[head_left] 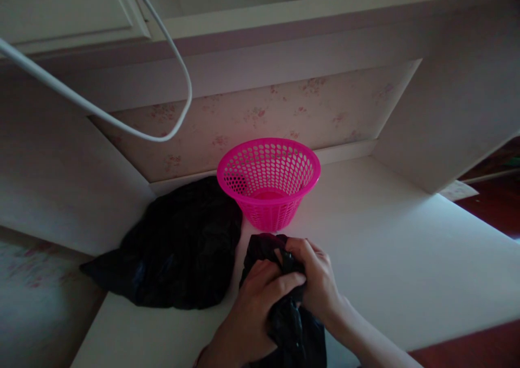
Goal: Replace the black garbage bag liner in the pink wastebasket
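Both of my hands grip a crumpled black plastic bag [294,327] on the white desk [390,259], near its front edge. My left hand [255,308] is closed over the bag's left side. My right hand [314,278] pinches the bag's top with curled fingers. Just behind the hands stands a bright pink perforated plastic basket [268,181], upright and apparently empty.
A larger black bag or cloth heap [179,246] lies at the desk's back left corner, touching the basket. A white cable [122,124] loops down from the upper left. Shelf walls enclose the desk on both sides, with floral wallpaper behind.
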Tool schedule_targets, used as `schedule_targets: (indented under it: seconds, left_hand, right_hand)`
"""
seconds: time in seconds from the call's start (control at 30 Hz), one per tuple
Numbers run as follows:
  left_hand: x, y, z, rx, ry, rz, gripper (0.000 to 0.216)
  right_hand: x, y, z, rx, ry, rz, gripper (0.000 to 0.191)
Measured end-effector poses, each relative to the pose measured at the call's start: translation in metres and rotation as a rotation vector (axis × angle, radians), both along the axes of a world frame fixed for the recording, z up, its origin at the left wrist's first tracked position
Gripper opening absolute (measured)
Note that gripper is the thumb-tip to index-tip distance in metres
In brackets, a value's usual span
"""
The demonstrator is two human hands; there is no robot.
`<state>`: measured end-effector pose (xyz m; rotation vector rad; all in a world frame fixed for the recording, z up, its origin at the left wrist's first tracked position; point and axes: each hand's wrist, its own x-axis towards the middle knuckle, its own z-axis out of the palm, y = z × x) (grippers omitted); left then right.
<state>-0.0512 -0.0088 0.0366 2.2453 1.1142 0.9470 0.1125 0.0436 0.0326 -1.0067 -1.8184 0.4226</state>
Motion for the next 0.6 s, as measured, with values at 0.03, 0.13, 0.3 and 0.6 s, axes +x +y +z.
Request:
schedule_targets:
  seconds: [0.03, 0.13, 0.3, 0.6]
  left_hand:
    - [0.001, 0.0, 0.002, 0.022, 0.034, 0.012, 0.046]
    - [0.006, 0.0, 0.004, 0.108, 0.068, 0.053, 0.036]
    - [0.01, 0.0, -0.005, 0.224, -0.133, 0.2, 0.027]
    - [-0.001, 0.003, -0.005, 0.263, 0.02, 0.067, 0.039]
  right_hand:
    - [-0.001, -0.001, 0.0, -0.054, -0.02, -0.033, 0.009]
    - [-0.003, -0.002, 0.001, -0.162, -0.104, -0.078, 0.026]
    - [0.009, 0.001, 0.009, -0.299, 0.013, 0.203, 0.046]
    - [0.032, 0.007, 0.009, -1.089, 0.872, 0.645, 0.054]
